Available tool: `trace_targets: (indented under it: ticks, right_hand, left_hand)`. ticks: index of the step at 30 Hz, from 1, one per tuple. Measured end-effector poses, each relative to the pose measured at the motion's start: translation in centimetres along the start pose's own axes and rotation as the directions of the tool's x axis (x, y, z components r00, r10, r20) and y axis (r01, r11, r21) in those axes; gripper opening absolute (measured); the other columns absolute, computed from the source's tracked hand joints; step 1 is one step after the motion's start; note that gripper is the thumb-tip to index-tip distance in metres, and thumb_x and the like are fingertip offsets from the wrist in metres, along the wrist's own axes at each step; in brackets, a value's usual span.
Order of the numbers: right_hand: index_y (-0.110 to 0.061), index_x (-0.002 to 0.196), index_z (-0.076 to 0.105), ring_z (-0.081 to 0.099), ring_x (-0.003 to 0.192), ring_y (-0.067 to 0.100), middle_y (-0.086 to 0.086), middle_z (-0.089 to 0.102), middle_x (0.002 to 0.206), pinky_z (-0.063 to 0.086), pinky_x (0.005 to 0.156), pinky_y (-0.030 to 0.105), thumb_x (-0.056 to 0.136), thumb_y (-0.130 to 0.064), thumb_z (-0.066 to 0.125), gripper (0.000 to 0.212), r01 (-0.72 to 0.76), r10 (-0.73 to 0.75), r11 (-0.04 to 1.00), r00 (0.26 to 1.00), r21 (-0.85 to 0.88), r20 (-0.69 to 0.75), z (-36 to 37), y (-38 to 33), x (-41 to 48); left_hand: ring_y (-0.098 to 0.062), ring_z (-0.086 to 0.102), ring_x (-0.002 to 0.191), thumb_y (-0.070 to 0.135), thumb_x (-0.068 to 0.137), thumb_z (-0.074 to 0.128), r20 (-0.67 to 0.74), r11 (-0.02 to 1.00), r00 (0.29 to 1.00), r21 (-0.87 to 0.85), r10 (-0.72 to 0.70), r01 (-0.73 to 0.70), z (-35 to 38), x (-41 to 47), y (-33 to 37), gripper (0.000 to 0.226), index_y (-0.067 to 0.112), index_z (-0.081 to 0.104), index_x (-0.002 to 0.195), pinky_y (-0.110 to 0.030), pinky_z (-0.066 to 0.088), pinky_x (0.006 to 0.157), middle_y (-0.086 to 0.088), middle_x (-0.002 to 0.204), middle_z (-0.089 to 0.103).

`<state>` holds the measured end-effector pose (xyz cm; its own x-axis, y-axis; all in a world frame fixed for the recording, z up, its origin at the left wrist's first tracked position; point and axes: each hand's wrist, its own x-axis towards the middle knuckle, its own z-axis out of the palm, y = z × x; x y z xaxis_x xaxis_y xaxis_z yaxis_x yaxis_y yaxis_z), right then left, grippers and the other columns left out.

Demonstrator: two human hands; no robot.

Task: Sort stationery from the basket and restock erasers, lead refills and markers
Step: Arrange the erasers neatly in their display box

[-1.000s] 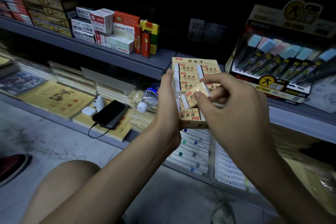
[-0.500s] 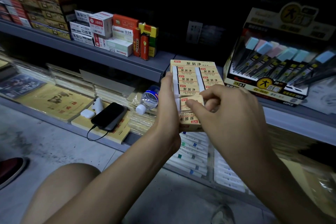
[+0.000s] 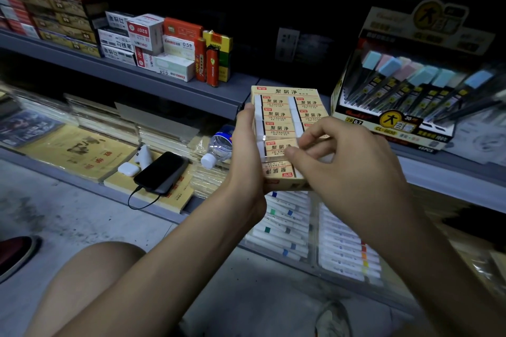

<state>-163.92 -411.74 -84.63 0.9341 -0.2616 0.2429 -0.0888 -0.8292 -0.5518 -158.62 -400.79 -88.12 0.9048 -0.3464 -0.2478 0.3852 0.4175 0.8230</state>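
A yellow eraser box (image 3: 284,91) holds two columns of cream 2B erasers. My left hand (image 3: 246,150) grips its left side, thumb up along the edge. My right hand (image 3: 345,161) has its fingers curled over one eraser (image 3: 278,147) in the left column, low in the box, its thumb tip against that eraser. Right of the box, a lead refill display (image 3: 410,96) stands on the grey shelf (image 3: 175,87). Markers (image 3: 284,230) lie in clear trays below my hands.
Small stationery boxes (image 3: 147,44) and two red lighters (image 3: 208,63) stand on the shelf at left. A black phone (image 3: 161,172) on a cable, white earbuds case (image 3: 128,169) and a water bottle (image 3: 220,145) lie on yellow booklets on the lower shelf. My knee is at the bottom.
My right hand brought the eraser it held above the box down into the left column, where it now lies flat among the others. The left hand kept the box steady.
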Motion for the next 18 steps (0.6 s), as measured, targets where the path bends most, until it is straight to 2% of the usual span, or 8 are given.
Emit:
trace_targets:
  ticks: [3, 6, 8, 10, 12, 18]
  right_hand:
    - [-0.035, 0.088, 0.062, 0.062, 0.071, -0.005, -0.02, 0.07, 0.073, 0.046, 0.059, 0.023, 0.08, -0.046, 0.081, 0.023, -0.006, 0.009, 0.999, 0.997, -0.048, 0.075, -0.7, -0.2, -0.2]
    - [-0.035, 0.09, 0.062, 0.06, 0.065, -0.003, -0.018, 0.07, 0.075, 0.043, 0.056, 0.023, 0.077, -0.042, 0.085, 0.027, -0.012, 0.014, 0.999, 0.998, -0.031, 0.067, -0.7, -0.3, -0.3]
    - [-0.034, 0.088, 0.06, 0.061, 0.065, -0.001, -0.016, 0.07, 0.074, 0.045, 0.057, 0.024, 0.075, -0.037, 0.088, 0.031, -0.039, 0.039, 0.999, 0.996, 0.006, 0.076, -0.8, -0.2, -0.1]
    - [-0.033, 0.087, 0.059, 0.062, 0.066, 0.001, -0.013, 0.07, 0.073, 0.049, 0.06, 0.028, 0.073, -0.033, 0.09, 0.034, -0.071, 0.065, 0.996, 0.992, 0.058, 0.107, -1.1, 0.0, 0.1]
    - [-0.031, 0.087, 0.059, 0.063, 0.066, 0.003, -0.012, 0.071, 0.072, 0.052, 0.064, 0.031, 0.071, -0.031, 0.092, 0.036, -0.098, 0.085, 0.99, 0.988, 0.103, 0.13, -1.3, 0.1, 0.3]
    - [-0.024, 0.085, 0.064, 0.073, 0.071, 0.015, -0.009, 0.074, 0.068, 0.062, 0.074, 0.047, 0.067, -0.022, 0.095, 0.035, -0.2, 0.152, 0.959, 0.962, 0.203, 0.227, -1.6, 0.3, 1.3]
  left_hand:
    - [-0.016, 0.076, 0.071, 0.057, 0.103, 0.03, 0.009, 1.0, 1.0, 0.0, 0.0, 0.0, 0.1, -0.1, 0.1, 0.058, 0.022, 0.075, 0.113, -0.024, 0.055, 0.05, -0.002, 0.094, 0.08]
    - [-0.015, 0.073, 0.066, 0.034, 0.101, 0.039, 0.029, 1.0, 1.0, 0.015, 0.0, -0.001, -0.1, -0.2, 0.0, 0.037, 0.019, 0.071, 0.112, -0.025, 0.054, 0.049, -0.002, 0.088, 0.079]
    - [-0.017, 0.071, 0.07, 0.021, 0.094, 0.041, 0.058, 1.0, 0.998, 0.018, 0.0, -0.001, -0.3, -0.1, -0.2, 0.035, 0.017, 0.07, 0.114, -0.029, 0.057, 0.056, -0.005, 0.093, 0.079]
    - [-0.018, 0.07, 0.073, 0.013, 0.088, 0.04, 0.089, 1.0, 0.996, 0.016, -0.007, 0.005, -0.5, 0.0, -0.4, 0.039, 0.017, 0.07, 0.114, -0.03, 0.058, 0.062, -0.005, 0.097, 0.079]
    - [-0.017, 0.07, 0.071, 0.009, 0.087, 0.04, 0.108, 1.0, 0.994, 0.011, -0.01, 0.009, -0.5, 0.1, -0.4, 0.039, 0.016, 0.07, 0.111, -0.028, 0.057, 0.061, -0.004, 0.094, 0.079]
    - [-0.018, 0.069, 0.066, 0.01, 0.088, 0.042, 0.069, 0.999, 0.997, 0.03, -0.026, 0.024, -0.4, 0.1, -0.4, 0.031, 0.012, 0.07, 0.101, -0.029, 0.054, 0.064, -0.004, 0.086, 0.077]
